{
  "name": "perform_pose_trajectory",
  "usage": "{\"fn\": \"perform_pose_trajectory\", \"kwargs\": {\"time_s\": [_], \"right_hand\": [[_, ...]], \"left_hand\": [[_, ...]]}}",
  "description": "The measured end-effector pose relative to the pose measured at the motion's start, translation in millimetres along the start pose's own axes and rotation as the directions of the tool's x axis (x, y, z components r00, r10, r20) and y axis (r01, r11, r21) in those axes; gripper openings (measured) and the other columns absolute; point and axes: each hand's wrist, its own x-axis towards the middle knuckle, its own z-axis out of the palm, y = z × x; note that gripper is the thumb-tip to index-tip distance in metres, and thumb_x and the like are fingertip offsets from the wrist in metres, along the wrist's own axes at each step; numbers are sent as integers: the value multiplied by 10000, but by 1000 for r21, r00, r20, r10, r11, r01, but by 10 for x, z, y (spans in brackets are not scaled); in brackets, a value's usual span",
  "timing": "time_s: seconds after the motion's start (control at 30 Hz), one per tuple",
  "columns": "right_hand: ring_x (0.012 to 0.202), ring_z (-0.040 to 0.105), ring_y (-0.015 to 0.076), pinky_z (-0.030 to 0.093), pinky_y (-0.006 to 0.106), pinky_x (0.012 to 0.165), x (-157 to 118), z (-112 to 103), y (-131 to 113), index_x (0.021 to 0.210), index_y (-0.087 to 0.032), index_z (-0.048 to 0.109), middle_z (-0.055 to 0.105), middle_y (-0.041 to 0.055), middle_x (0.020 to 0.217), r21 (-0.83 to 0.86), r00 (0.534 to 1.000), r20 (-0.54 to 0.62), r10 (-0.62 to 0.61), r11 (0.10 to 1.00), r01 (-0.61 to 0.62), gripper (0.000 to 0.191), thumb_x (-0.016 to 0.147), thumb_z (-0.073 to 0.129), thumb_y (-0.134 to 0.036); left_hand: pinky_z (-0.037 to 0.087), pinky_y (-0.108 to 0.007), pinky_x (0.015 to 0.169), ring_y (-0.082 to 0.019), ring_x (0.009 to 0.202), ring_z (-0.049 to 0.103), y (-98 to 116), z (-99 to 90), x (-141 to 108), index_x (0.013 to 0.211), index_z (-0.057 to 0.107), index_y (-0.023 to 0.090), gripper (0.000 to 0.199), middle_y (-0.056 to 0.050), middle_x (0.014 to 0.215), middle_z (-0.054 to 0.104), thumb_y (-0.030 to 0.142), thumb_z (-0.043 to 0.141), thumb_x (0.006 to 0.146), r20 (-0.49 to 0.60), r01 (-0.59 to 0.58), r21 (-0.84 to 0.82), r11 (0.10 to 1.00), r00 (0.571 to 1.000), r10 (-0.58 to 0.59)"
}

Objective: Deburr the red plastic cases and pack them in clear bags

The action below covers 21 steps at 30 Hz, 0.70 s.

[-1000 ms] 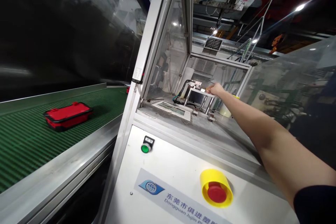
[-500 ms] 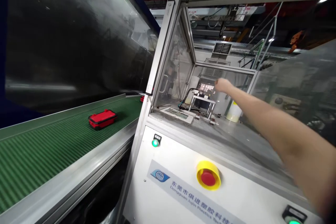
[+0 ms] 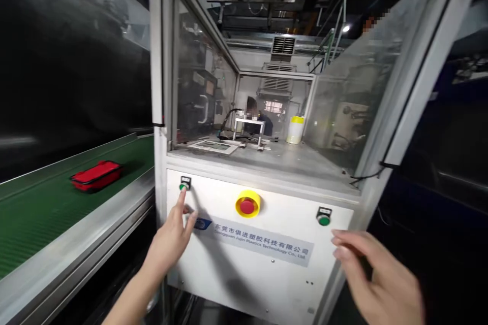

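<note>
Right up close, it's the right hand (image 3: 377, 277), thumb and forefinger nearly together, the palm loosely curved and nothing visible in its grasp. It hovers just beside the right green button (image 3: 324, 220), apart from it, so the hand appears placed to cover that side. Across to the left hand (image 3: 173, 233) — forefinger straight, thumb spread away, other fingers curled, nothing held. That pointing shape suits a small target: the fingertip appears to touch the left green button (image 3: 183, 187), near the white panel (image 3: 282, 284)'s upper left corner; how hard it presses, I can't tell.

Between them sits the red stop button (image 3: 247, 206) in its yellow collar (image 3: 248, 193), which presumably guards against stray knocks. Off left, a red case (image 3: 99, 175) lies on the green conveyor (image 3: 38, 244). Deeper, inside the framed enclosure (image 3: 244, 163) — a metal stand (image 3: 249, 121), with a yellow-topped container (image 3: 295, 132) to its right. Farthest back, a dark-clothed person (image 3: 267, 124) shows behind the stand.
</note>
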Motion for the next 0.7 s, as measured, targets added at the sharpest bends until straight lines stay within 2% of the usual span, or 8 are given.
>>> {"fn": "perform_pose_trajectory", "kwargs": {"time_s": [0.1,0.2,0.3,0.37,0.43,0.53,0.63,0.7], "right_hand": [[922,729,242,597,341,612,-243,267,487,1455,-367,513,669,71,1263,-251,990,90,111,964,-85,455,1000,532,-360],[1098,685,262,604,373,772,-320,430,835,1573,-367,384,627,78,1333,-397,992,125,11,917,39,548,1035,484,-334],[1150,649,248,559,382,880,-398,493,990,1605,-351,339,625,80,1335,-436,990,94,-110,889,140,600,1033,491,-249],[1108,651,260,527,412,878,-436,522,984,1613,-337,329,642,85,1308,-486,988,56,-145,860,154,634,1016,502,-212],[979,654,286,490,468,840,-445,548,910,1617,-317,329,690,90,1191,-569,987,27,-155,810,143,660,994,510,-201],[816,621,296,457,496,778,-428,582,744,1615,-264,343,714,93,1018,-635,993,11,-119,766,99,664,972,495,-196],[854,640,323,481,513,780,-494,652,598,1575,-202,390,704,131,1053,-548,999,-1,-50,836,41,604,981,483,-251],[932,668,338,519,511,811,-638,753,495,1498,-201,466,696,151,1121,-394,999,-24,40,918,-46,535,975,530,-293]], "left_hand": [[482,-313,679,-296,949,702,-2,56,160,1657,20,230,728,-106,1184,637,514,303,1049,-9,-3,59,998,1000,4],[487,-320,669,-286,921,699,-79,112,159,1657,33,268,734,-92,1175,640,516,343,1039,-41,-3,57,998,999,5],[529,-328,705,-230,824,675,-170,182,134,1655,69,297,754,-53,1105,629,487,420,1015,-57,-6,-88,996,998,1],[546,-307,657,-187,731,639,-193,212,131,1650,108,308,769,-33,1057,600,458,469,988,-48,23,-263,965,998,-37],[556,-287,598,-144,626,577,-162,200,147,1643,117,341,776,-5,990,579,423,491,968,11,112,-439,892,993,-120],[589,-305,600,-107,528,480,-32,83,182,1632,95,401,811,41,864,580,312,495,932,153,295,-519,803,956,-252],[592,-306,620,-92,524,478,62,-50,71,1629,128,405,865,19,946,645,226,518,878,190,325,-468,822,945,-265],[566,-282,601,-102,548,510,12,-63,-220,1631,148,354,833,-15,1022,671,291,554,906,160,268,-498,825,963,-217]]}}
